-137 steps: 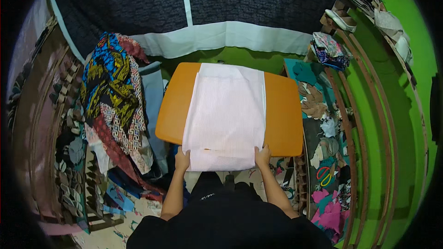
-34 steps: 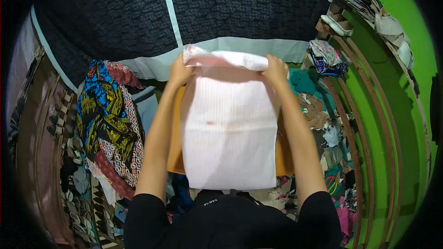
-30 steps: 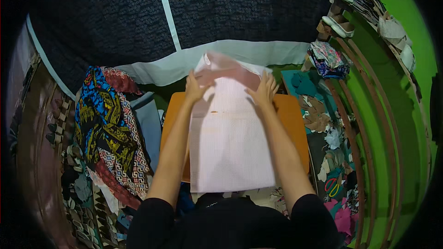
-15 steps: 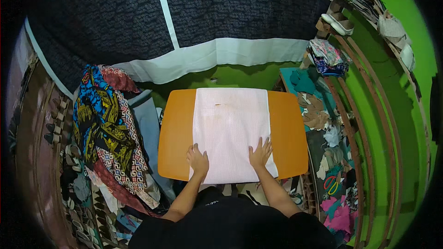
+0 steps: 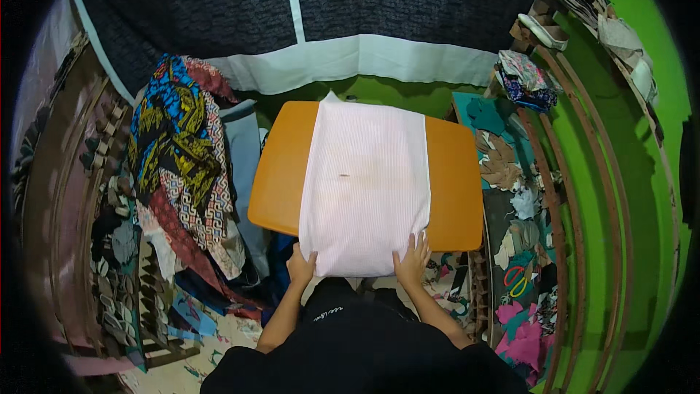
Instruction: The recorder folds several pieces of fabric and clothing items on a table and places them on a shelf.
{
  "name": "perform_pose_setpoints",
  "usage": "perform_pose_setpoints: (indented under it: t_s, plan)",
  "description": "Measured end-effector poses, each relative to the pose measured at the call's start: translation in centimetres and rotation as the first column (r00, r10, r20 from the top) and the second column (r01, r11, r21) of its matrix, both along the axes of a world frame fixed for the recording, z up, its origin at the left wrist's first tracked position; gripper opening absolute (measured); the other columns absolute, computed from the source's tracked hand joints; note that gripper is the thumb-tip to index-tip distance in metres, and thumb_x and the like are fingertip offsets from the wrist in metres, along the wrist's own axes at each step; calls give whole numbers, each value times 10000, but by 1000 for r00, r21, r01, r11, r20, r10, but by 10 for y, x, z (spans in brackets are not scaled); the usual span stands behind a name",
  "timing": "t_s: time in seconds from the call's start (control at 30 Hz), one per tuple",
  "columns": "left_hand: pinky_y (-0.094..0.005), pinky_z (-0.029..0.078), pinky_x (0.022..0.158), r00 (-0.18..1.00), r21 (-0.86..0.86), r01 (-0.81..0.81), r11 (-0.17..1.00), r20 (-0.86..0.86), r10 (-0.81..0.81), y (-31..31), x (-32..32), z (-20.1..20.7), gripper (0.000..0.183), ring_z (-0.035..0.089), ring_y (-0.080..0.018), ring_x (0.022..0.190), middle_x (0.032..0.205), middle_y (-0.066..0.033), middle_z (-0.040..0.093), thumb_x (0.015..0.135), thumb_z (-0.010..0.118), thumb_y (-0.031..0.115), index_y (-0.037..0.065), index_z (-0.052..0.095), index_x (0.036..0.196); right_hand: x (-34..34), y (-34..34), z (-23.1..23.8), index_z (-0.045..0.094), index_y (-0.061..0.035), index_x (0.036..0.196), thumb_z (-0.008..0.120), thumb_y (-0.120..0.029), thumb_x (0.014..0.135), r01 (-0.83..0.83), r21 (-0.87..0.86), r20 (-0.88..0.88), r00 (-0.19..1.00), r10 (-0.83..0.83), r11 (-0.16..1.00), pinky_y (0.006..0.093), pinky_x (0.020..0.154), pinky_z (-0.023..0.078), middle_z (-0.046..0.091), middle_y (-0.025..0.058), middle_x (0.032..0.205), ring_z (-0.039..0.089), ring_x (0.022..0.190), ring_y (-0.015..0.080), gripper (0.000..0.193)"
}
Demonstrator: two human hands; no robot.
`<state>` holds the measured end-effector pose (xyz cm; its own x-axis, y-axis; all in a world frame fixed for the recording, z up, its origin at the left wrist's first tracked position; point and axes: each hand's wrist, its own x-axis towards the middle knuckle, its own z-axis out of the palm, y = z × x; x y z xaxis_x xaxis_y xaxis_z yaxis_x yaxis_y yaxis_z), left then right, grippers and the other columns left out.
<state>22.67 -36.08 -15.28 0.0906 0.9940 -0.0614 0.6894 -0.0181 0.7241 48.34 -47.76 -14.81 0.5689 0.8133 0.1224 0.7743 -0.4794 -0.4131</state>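
A pale pink cloth (image 5: 364,190) lies flat down the middle of an orange table (image 5: 273,182), running from the far edge to the near edge and hanging a little over both. Bare orange shows on either side of it, so the cloth is narrower than the tabletop. A small dark mark sits near its centre.

The left hand (image 5: 301,265) rests on the near left corner of the cloth, at the table's near edge. The right hand (image 5: 413,261) rests on the near right corner, fingers spread flat and pointing away from the person. Both hands appear to press down on the fabric rather than pinch it; whether the left thumb tucks under the hem cannot be told. Judged from this placing, the palms pin the near hem so the cloth lies taut and square to the table.

Left of the table, a heap of patterned fabrics (image 5: 175,153) in blue, yellow and red is draped over a support. A dark curtain with a pale band (image 5: 350,58) hangs beyond the far edge. To the right, fabric scraps (image 5: 510,197) lie against a green wall (image 5: 620,175), with folded cloth (image 5: 525,76) near the far right corner.
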Motion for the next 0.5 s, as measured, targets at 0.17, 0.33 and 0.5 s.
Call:
perform_pose_setpoints:
  t_s: [0.17, 0.33, 0.5]
  plan:
    - [-370, 433, 704, 995, -294, 61, 954, -57, -81, -17, -44, -63, 501, 556, -306, 853, 918, -185, 569, 651, 663, 245, 3, 432, 1023, -20, -52, -12, 321, -17, 1219, 561, -311, 728, -11, -94, -31, 999, 9, 996, 555, 953, 72, 207, 211, 1275, 156, 1192, 373, 621]
    - [-271, 438, 704, 872, -349, 90, 933, 480, 95, 12, -27, -55, 487, 553, -189, 793, 904, -130, 563, 670, 669, 188, -23, 421, 1032, -9, -33, 0, 366, -4, 1168, 566, -284, 726, 131, 85, -83, 989, -124, 988, 553, 942, 93, 229, 203, 1217, 185, 1150, 374, 560]
    - [-374, 409, 760, 943, -214, -264, 940, 149, 299, 39, 0, -35, 549, 511, -289, 879, 970, -175, 519, 657, 667, 243, -4, 390, 1062, 20, 22, 14, 352, 7, 1183, 581, -257, 708, 47, 148, -123, 992, -29, 988, 513, 959, 118, 225, 201, 1243, 195, 1155, 372, 589]
